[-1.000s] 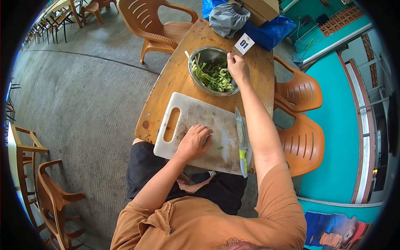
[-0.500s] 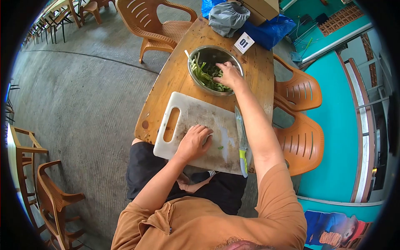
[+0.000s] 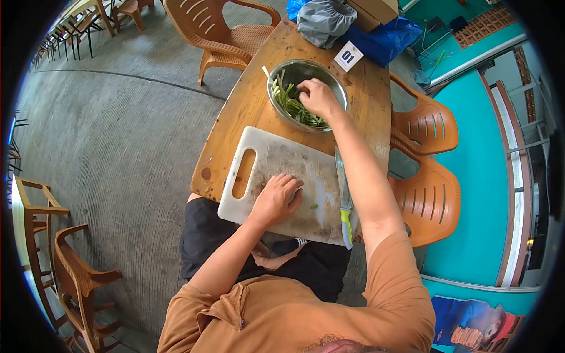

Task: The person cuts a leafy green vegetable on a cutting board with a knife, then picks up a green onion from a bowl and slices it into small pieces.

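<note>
My left hand (image 3: 276, 199) lies palm down on a stained white cutting board (image 3: 276, 141), its fingers stretched out and the thumb apart. Inside the rim of a steel bowl (image 3: 343, 97), my right hand (image 3: 318, 97) is over cut leafy greens (image 3: 292, 106) with pale stems. Its fingers are curled together, and what they hold, if anything, is hidden. A knife (image 3: 344, 191) with a green and grey handle lies along the board's right edge, beside my right forearm. One small green scrap (image 3: 314, 206) sits on the board near my left thumb.
The wooden table (image 3: 226, 135) carries a number card (image 3: 348, 56), a grey cloth bag (image 3: 325, 23), a blue plastic bag (image 3: 388, 42) and a cardboard box (image 3: 376, 10) at its far end. Orange plastic chairs (image 3: 428, 203) stand close along the right side.
My right hand has shifted slightly up and left in the bowl, and its spread fingers have curled together. My left hand stays in place on the board.
</note>
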Available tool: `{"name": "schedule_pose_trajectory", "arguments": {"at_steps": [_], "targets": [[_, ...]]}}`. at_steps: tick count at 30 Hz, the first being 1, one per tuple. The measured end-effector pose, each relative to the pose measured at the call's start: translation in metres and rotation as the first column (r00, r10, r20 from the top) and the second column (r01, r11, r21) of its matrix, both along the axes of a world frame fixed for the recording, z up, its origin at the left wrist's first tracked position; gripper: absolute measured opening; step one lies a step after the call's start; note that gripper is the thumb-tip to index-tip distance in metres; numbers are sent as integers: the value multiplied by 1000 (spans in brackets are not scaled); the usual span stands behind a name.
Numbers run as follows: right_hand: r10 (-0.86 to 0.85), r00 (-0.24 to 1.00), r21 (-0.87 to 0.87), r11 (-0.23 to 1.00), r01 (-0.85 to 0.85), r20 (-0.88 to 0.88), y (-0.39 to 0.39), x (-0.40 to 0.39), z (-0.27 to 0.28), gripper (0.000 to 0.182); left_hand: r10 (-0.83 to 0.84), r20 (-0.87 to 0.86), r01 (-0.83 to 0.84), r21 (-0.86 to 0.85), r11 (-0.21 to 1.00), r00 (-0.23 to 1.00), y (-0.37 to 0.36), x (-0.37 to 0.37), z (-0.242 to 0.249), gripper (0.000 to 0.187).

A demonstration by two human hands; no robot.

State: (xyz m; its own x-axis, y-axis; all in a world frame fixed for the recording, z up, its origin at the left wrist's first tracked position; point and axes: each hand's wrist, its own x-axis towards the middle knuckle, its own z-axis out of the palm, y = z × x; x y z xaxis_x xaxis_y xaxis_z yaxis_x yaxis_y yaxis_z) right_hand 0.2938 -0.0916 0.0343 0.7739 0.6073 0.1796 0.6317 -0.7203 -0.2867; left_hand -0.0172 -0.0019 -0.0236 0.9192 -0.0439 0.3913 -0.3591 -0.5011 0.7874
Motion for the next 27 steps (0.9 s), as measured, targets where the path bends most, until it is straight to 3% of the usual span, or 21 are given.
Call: {"name": "schedule_pose_trajectory", "arguments": {"at_steps": [1, 2, 3, 5, 6, 10, 13, 15, 16, 17, 20, 27], "targets": [[13, 986, 106, 994, 4, -165, 6, -2, -1, 34, 1, -2, -1, 2, 1000, 1000, 0, 0, 0, 20], [50, 969, 138, 990, -17, -244, 11, -3, -1, 47, -1, 2, 1, 5, 1000, 1000, 0, 0, 0, 20], [55, 968, 141, 990, -20, -245, 15, -7, 2, 47, -2, 5, 1, 9, 1000, 1000, 0, 0, 0, 20], [44, 917, 81, 997, -12, -397, 21, -17, 8, 71, 0, 2, 0, 15, 1000, 1000, 1, 0, -1, 20], [81, 913, 80, 995, -53, -401, 24, -16, 6, 93, -4, 0, 4, 19, 1000, 1000, 1, 1, -1, 20], [62, 887, 135, 991, 1, -457, 24, -16, -5, 99, 0, -5, 0, 20, 1000, 1000, 0, 1, -1, 20], [55, 929, 95, 995, -22, -366, 27, -11, -18, 97, 2, -1, -2, 24, 1000, 1000, 0, 0, 2, 20], [-5, 917, -68, 997, -24, -398, 33, -7, -18, 89, 0, -7, 0, 24, 1000, 1000, 0, 1, 1, 19], [-22, 941, -63, 998, 1, -338, 34, -12, -18, 70, 4, -4, -4, 27, 1000, 1000, 0, 1, 1, 19], [-17, 942, -60, 998, -4, -336, 35, -13, -15, 70, 5, 0, -5, 22, 1000, 1000, -1, 1, 1, 19], [35, 949, 172, 985, 21, -312, 30, -9, -14, 45, 6, 6, -6, 14, 1000, 1000, 0, 1, 0, 18], [87, 853, 509, 832, 221, -514, -1, 9, 12, 28, 2, 9, -2, 10, 1000, 1000, 0, 1, 1, 18]]}}
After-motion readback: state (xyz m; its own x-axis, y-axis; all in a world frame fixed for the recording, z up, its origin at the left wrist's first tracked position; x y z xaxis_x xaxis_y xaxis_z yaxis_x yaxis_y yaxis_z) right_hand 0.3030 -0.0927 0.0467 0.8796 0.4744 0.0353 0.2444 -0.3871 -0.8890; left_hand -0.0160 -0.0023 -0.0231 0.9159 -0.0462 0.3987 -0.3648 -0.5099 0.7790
